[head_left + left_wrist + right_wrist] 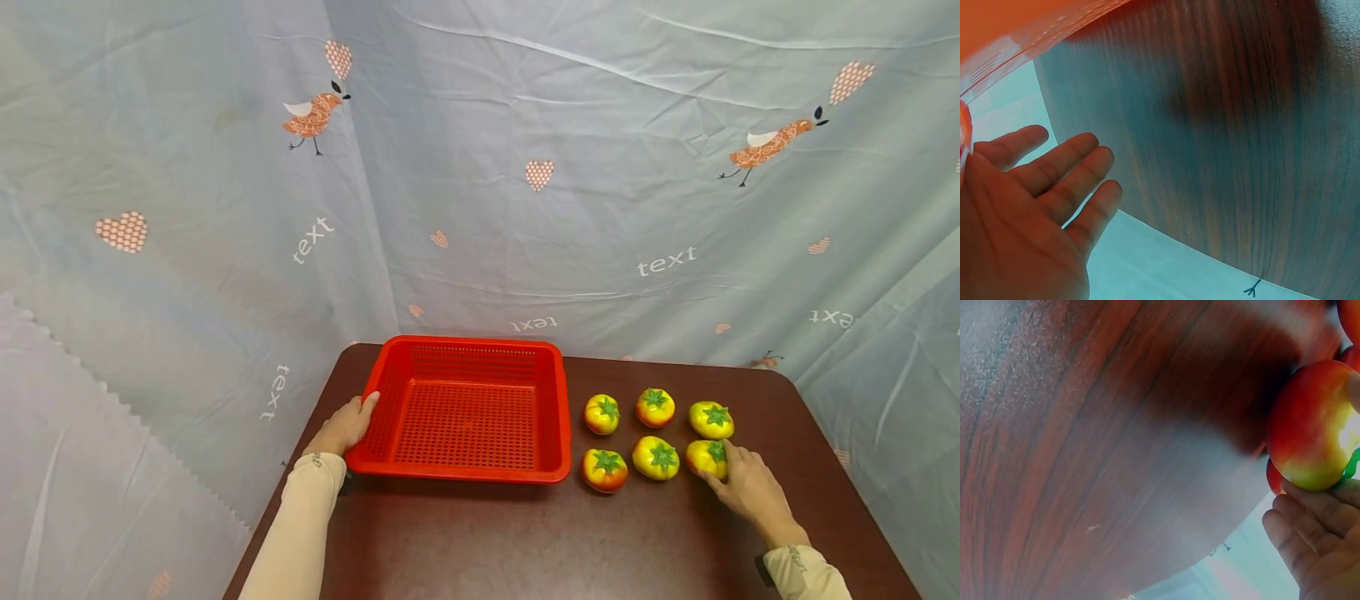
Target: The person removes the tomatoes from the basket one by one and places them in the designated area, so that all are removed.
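Note:
A red plastic basket [465, 477] with perforated walls stands on the table, nothing inside it. At its left side my left hand [348, 423] holds the rim, thumb over the edge. In the left wrist view, that hand's four fingers [1075, 178] spread out below the basket wall [1035, 31]. My right hand [750, 487] grips a yellow-and-red tomato [703, 457] with a green leafy top, the nearest one on the right. The right wrist view shows the tomato [1310, 425] between thumb and fingers [1304, 528]; whether it touches the table cannot be told.
Several more tomatoes stand in two rows right of the basket, among them a far-right one [711, 419] and a near-left one [604, 472]. The dark brown table [525, 542] has rounded corners. Printed grey cloth [480, 208] hangs behind it and along both sides.

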The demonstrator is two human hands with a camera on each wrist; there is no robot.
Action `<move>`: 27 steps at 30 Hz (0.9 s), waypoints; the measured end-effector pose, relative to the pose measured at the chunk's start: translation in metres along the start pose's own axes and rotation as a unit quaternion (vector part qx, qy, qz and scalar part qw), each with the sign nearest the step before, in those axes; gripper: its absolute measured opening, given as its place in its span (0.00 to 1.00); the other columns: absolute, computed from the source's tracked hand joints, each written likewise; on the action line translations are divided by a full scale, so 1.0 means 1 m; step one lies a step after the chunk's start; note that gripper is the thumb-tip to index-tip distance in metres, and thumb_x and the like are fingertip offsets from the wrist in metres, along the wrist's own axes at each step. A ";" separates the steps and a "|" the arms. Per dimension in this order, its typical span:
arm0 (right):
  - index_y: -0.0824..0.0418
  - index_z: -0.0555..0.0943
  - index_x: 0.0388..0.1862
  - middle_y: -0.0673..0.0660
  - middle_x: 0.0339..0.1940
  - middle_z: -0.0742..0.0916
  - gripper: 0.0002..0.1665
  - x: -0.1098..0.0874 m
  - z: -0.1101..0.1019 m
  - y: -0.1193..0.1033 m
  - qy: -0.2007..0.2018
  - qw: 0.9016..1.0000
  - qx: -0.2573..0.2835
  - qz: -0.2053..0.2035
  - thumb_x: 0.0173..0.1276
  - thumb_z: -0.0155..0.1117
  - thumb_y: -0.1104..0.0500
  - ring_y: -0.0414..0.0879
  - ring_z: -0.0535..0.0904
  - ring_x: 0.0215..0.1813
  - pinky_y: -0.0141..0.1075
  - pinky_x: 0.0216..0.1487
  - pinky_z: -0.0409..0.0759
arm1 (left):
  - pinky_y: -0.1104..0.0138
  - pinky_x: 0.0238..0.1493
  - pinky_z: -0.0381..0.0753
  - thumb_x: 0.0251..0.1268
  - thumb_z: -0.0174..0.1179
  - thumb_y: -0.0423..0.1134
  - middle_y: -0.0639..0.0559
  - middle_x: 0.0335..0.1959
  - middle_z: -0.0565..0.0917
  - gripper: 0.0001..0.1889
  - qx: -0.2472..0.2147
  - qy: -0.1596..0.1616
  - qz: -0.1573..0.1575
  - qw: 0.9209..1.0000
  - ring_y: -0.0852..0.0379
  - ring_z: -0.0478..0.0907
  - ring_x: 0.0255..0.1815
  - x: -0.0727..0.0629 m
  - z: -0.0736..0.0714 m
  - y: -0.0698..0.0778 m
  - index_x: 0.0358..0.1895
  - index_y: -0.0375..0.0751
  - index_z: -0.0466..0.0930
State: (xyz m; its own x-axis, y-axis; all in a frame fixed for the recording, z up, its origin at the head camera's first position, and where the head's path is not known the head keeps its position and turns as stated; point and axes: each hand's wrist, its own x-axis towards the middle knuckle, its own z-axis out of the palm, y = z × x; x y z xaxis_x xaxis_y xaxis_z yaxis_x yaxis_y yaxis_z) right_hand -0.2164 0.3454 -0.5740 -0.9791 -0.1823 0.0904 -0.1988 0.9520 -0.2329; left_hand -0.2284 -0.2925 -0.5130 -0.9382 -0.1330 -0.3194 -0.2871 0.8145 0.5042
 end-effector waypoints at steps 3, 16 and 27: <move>0.87 0.66 0.58 0.82 0.51 0.77 0.42 0.000 0.001 0.000 0.003 1.000 -0.002 -0.001 0.61 0.69 0.54 0.75 0.74 0.52 0.64 0.54 0.72 | 0.43 0.54 0.72 0.76 0.28 0.64 0.33 0.49 0.76 0.40 0.002 -0.001 -0.003 1.000 0.39 0.76 0.45 0.000 0.000 0.000 0.64 0.25 0.62; 0.87 0.64 0.60 0.84 0.51 0.76 0.43 0.000 0.001 -0.001 -0.010 1.000 -0.007 0.008 0.63 0.67 0.53 0.76 0.74 0.51 0.64 0.52 0.73 | 0.44 0.55 0.72 0.77 0.30 0.62 0.33 0.49 0.76 0.39 0.007 -0.003 0.003 1.000 0.40 0.76 0.46 0.001 -0.002 -0.001 0.65 0.25 0.61; 0.85 0.62 0.63 0.83 0.53 0.76 0.45 0.001 -0.001 -0.002 -0.014 1.000 -0.001 0.020 0.69 0.62 0.47 0.76 0.73 0.52 0.65 0.51 0.72 | 0.39 0.62 0.68 0.77 0.29 0.62 0.28 0.56 0.75 0.40 0.048 0.021 0.021 0.998 0.32 0.74 0.55 0.001 -0.008 -0.007 0.66 0.24 0.63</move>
State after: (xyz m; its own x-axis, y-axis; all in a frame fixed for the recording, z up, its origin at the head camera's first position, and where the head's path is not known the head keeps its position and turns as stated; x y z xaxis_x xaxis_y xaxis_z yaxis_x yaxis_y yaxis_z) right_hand -0.2173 0.3435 -0.5727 -0.9869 -0.1519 0.0538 -0.1603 0.9592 -0.2329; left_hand -0.2284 -0.3026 -0.5103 -0.9568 -0.1208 -0.2643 -0.2304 0.8698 0.4363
